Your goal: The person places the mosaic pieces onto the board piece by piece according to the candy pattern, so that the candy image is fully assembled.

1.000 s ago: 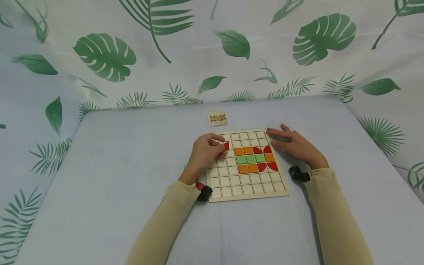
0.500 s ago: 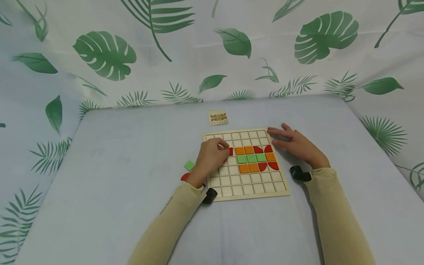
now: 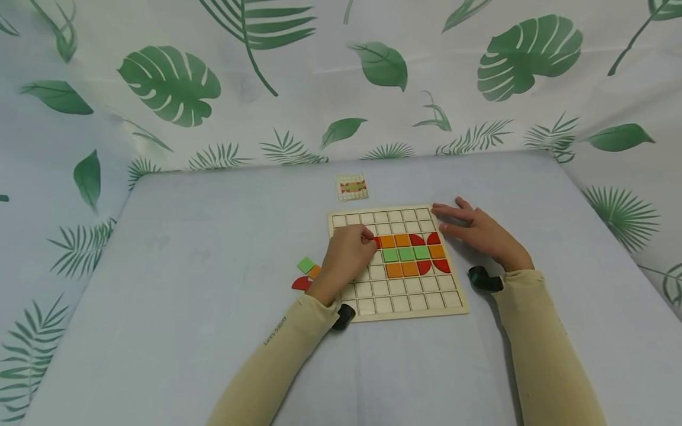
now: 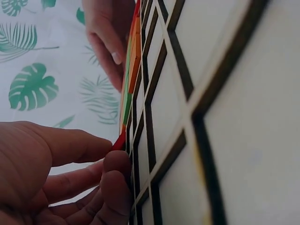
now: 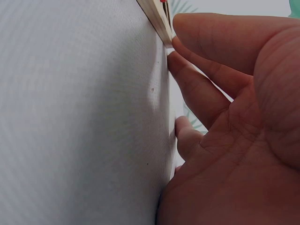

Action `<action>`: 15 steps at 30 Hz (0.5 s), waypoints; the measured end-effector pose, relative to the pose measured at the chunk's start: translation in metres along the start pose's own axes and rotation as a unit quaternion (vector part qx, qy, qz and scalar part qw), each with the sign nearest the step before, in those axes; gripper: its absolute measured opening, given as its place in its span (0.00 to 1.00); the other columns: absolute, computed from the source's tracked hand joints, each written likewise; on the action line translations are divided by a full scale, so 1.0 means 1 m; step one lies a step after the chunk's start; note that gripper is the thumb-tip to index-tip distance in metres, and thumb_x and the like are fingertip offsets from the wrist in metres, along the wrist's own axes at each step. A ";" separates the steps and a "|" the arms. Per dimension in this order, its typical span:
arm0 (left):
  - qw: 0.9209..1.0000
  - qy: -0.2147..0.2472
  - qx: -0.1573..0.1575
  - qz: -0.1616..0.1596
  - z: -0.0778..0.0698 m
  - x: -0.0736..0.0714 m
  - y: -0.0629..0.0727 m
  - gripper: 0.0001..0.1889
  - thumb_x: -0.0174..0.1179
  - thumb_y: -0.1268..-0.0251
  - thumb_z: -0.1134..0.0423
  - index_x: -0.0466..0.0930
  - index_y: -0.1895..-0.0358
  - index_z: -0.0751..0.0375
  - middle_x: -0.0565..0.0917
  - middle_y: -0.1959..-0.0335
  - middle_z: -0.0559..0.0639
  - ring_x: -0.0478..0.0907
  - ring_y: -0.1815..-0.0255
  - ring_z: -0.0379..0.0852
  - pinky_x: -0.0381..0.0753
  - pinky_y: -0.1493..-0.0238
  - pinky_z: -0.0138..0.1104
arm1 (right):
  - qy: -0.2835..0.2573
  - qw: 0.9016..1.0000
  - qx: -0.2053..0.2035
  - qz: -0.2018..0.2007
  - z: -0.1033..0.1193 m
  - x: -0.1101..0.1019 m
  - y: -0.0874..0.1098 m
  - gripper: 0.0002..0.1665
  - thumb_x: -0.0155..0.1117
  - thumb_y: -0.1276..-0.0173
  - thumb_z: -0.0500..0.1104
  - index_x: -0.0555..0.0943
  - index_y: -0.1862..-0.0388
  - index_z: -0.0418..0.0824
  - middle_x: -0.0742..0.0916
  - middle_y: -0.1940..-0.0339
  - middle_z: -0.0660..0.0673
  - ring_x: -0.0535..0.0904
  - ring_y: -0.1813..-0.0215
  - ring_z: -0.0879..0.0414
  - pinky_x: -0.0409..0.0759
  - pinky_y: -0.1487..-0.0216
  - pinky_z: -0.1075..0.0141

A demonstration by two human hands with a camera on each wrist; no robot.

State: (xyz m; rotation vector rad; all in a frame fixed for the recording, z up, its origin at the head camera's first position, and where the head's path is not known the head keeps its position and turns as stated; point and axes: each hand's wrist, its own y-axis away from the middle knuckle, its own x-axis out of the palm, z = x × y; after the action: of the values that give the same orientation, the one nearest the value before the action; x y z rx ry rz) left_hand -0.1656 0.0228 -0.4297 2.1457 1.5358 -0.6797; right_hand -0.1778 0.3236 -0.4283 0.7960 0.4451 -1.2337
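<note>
My left hand (image 3: pixel 346 259) is over the left part of a wooden grid board (image 3: pixel 405 318). Its thumb and fingertips pinch a small red piece (image 4: pixel 120 142) at the grid, beside an orange square (image 3: pixel 388 241). Part of that piece is hidden behind the fingers. On the board lie green squares (image 3: pixel 406 254), more orange squares and curved red pieces (image 3: pixel 441 266). My right hand (image 3: pixel 487 239) rests at the board's far right corner, fingers extended and holding nothing. In the right wrist view, fingertips lie close to the board's edge (image 5: pixel 157 18).
Left of the board lie a loose green square (image 3: pixel 305 264), an orange piece (image 3: pixel 315 271) and a red curved piece (image 3: pixel 302 284), partly behind the left wrist. A small pattern card (image 3: pixel 351 187) lies beyond the board on the white table (image 3: pixel 186 266).
My left hand has moved right and slightly nearer with the red piece, up to the orange squares. Loose pieces beside the wrist have come into view. The right hand stays at the corner.
</note>
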 end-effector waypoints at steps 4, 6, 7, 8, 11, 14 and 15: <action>0.999 -0.026 0.022 0.001 -0.002 0.001 0.001 0.08 0.61 0.22 0.68 0.89 0.52 0.69 0.88 0.60 0.55 0.77 0.69 0.46 0.77 0.63 0.33 | -0.002 1.000 0.003 -0.001 0.000 0.000 0.000 0.36 0.62 0.17 0.54 0.70 0.17 0.43 0.49 0.11 0.34 0.31 0.12 0.33 0.32 0.22 0.27; 0.999 -0.030 0.027 0.001 -0.002 0.000 0.002 0.09 0.61 0.23 0.69 0.89 0.52 0.69 0.88 0.60 0.55 0.77 0.69 0.46 0.77 0.64 0.33 | -0.003 1.000 0.003 -0.001 -0.001 0.000 0.000 0.36 0.62 0.17 0.54 0.70 0.17 0.43 0.48 0.11 0.34 0.31 0.13 0.32 0.32 0.22 0.27; 0.999 -0.029 0.029 0.002 -0.002 0.000 0.002 0.09 0.61 0.23 0.69 0.89 0.52 0.69 0.88 0.60 0.55 0.77 0.69 0.46 0.77 0.64 0.33 | -0.004 1.000 0.003 -0.002 -0.001 0.000 0.000 0.36 0.62 0.17 0.54 0.70 0.17 0.43 0.48 0.11 0.34 0.31 0.13 0.32 0.32 0.22 0.27; 0.999 -0.027 0.029 0.004 -0.002 0.000 0.002 0.09 0.61 0.23 0.68 0.89 0.51 0.69 0.88 0.60 0.55 0.77 0.68 0.46 0.78 0.63 0.34 | -0.005 1.000 0.003 -0.002 -0.001 0.000 0.000 0.36 0.62 0.17 0.54 0.70 0.17 0.43 0.48 0.11 0.33 0.31 0.13 0.32 0.32 0.22 0.27; 1.000 -0.009 0.022 0.010 0.001 -0.003 0.001 0.10 0.61 0.22 0.67 0.89 0.51 0.68 0.89 0.58 0.55 0.80 0.63 0.47 0.81 0.57 0.36 | -0.006 1.000 0.001 -0.002 -0.002 0.000 0.000 0.36 0.62 0.17 0.54 0.70 0.17 0.43 0.48 0.11 0.34 0.31 0.13 0.32 0.32 0.22 0.28; 1.000 0.015 0.014 0.016 0.004 -0.005 0.000 0.10 0.61 0.22 0.66 0.90 0.52 0.66 0.89 0.59 0.52 0.81 0.59 0.46 0.82 0.53 0.38 | -0.007 1.000 0.001 -0.002 -0.002 0.000 0.001 0.36 0.62 0.17 0.55 0.70 0.17 0.43 0.49 0.11 0.34 0.31 0.12 0.33 0.32 0.22 0.28; 0.999 0.025 0.012 0.018 0.005 -0.006 -0.001 0.10 0.61 0.22 0.65 0.90 0.53 0.65 0.89 0.61 0.51 0.81 0.59 0.46 0.82 0.54 0.38 | -0.007 1.000 0.001 -0.002 -0.001 0.000 0.001 0.36 0.62 0.17 0.55 0.70 0.17 0.43 0.49 0.11 0.35 0.31 0.12 0.33 0.32 0.22 0.27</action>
State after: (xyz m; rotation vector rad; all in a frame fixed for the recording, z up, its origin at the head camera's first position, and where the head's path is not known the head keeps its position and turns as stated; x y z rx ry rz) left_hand -0.1689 0.0151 -0.4302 2.2174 1.5168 -0.6401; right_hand -0.1767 0.3248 -0.4289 0.7889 0.4345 -1.2424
